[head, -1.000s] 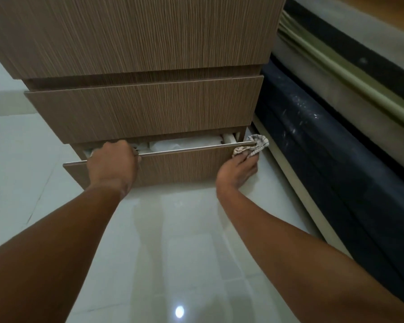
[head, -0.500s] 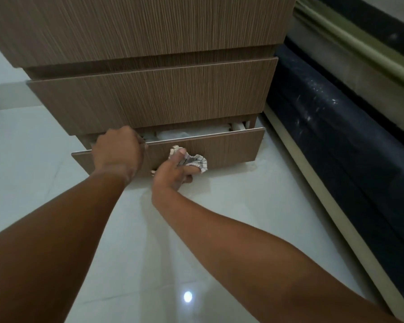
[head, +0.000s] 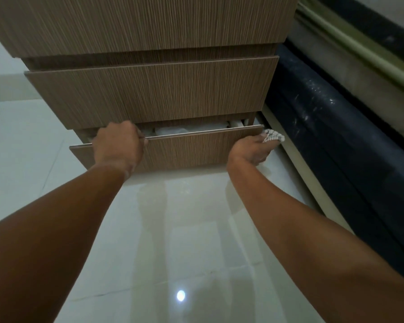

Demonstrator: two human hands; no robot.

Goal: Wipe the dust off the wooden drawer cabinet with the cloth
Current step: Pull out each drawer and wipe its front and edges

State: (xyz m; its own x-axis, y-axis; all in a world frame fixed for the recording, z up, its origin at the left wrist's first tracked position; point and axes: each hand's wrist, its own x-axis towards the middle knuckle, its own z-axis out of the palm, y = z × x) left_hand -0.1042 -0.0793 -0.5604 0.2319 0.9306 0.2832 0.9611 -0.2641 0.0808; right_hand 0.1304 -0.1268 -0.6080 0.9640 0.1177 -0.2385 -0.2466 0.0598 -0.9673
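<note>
The wooden drawer cabinet (head: 149, 94) fills the upper half of the head view. Its bottom drawer (head: 189, 150) is pulled partly out, with white folded items showing inside. My left hand (head: 119, 145) grips the top edge of that drawer front near its left end. My right hand (head: 252, 148) holds a small bunched checked cloth (head: 274, 136) against the right end of the drawer front. Most of the cloth is hidden behind my fingers.
Glossy pale floor tiles (head: 184, 229) stretch below the cabinet, with a lamp reflection on them. A dark bed base (head: 336, 136) with a pale skirting strip runs along the right side, close to the cabinet's right corner.
My right hand has swept the cloth from the middle of the bottom drawer front back to its right end. My left hand has kept its hold on the drawer's top edge.
</note>
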